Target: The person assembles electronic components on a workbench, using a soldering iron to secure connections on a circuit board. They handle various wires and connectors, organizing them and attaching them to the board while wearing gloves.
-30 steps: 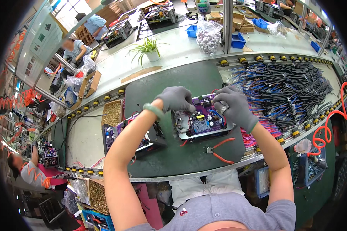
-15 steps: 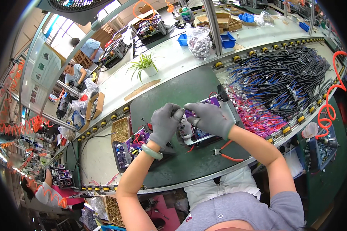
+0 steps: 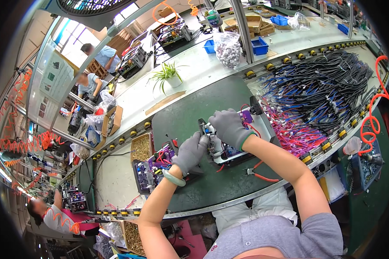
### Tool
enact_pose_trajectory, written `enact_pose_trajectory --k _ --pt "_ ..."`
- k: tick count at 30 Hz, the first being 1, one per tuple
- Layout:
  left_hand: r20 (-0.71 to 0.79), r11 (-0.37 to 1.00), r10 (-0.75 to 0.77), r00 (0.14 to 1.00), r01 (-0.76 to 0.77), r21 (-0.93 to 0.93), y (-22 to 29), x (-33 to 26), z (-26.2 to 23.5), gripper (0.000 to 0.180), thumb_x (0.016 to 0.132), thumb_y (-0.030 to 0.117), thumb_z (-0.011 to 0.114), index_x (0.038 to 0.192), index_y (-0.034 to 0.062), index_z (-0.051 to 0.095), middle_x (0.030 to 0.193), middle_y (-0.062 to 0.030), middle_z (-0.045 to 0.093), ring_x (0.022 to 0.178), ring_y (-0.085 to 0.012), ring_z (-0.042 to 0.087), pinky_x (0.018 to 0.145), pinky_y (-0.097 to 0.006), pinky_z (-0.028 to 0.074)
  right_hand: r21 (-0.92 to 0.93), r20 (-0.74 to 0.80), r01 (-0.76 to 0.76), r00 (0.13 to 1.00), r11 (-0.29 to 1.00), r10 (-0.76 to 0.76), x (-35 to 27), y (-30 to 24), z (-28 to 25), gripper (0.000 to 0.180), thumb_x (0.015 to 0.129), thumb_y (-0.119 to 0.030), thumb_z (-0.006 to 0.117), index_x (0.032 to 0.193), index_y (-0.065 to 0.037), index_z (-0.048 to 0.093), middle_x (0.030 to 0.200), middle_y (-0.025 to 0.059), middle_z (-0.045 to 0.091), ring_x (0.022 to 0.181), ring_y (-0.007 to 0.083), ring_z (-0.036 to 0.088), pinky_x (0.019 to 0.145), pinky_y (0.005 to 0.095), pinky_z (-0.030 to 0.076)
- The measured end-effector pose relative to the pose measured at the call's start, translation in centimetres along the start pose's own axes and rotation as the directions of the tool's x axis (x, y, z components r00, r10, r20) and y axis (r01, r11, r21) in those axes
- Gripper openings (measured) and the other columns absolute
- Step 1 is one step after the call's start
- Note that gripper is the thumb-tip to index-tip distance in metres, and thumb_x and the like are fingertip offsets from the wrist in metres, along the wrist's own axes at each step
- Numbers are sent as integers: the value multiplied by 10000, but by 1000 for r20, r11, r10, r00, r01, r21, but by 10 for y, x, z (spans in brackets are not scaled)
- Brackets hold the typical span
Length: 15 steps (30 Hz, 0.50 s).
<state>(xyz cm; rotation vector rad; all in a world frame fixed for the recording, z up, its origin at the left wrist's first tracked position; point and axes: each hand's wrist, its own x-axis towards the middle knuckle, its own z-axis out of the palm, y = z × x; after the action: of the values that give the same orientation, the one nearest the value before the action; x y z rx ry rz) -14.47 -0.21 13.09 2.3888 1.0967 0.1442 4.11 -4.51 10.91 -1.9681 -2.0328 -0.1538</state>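
Note:
An opened metal chassis with purple circuit boards (image 3: 234, 152) lies on the green mat in front of me. My left hand (image 3: 190, 153), in a grey glove, is at its left edge with thumb and fingers drawn together. Over the board's far left part is my grey-gloved right hand (image 3: 231, 128), its fingers bent down beside a white part. Whatever the fingertips of either hand pinch is hidden or too small to name. A second unit with purple boards (image 3: 150, 173) sits left of my left wrist. Red-handled cutting pliers (image 3: 261, 173) lie on the mat's near side.
Bundled black, blue and pink cables (image 3: 317, 97) cover the bench at right. A box of brass-coloured screws (image 3: 141, 147) stands at left. Beyond the mat are a potted plant (image 3: 173, 81), a bag of small parts (image 3: 227, 51) and roller rails. A coiled orange hose (image 3: 373, 113) hangs at right.
My hands were close together above the chassis, fingertips almost meeting. My left hand has come down nearer to me; the right has turned and reaches down onto the board. The view has shifted slightly.

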Motion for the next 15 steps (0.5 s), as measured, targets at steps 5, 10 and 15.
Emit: enact_pose_trajectory --k 5,10,15 --pt "-18 1000 -4 1000 4 9 2 -1 4 414 1035 392 413 1102 3 536 964 -284 640 970 -482 593 826 -528 454 -27 65 -6 998 1000 8 2 -2 -1 182 761 -204 721 931 -144 698 929 53 699 897 223 710 826 372 494" --pt "14 999 -20 1000 20 43 3 0 1 403 1036 382 409 1121 11 540 968 -288 638 989 -480 587 854 -534 444 86 80 -38 996 996 31 3 0 1 155 750 -126 669 905 -132 673 905 76 690 848 259 695 768 384 505" --pt "-53 999 46 998 -44 32 4 -2 4 389 1032 375 406 1073 10 536 903 -275 647 901 -479 610 803 -555 457 76 65 -54 997 996 49 0 -1 0 139 786 -167 653 913 -137 702 894 76 713 859 243 720 781 367 508"
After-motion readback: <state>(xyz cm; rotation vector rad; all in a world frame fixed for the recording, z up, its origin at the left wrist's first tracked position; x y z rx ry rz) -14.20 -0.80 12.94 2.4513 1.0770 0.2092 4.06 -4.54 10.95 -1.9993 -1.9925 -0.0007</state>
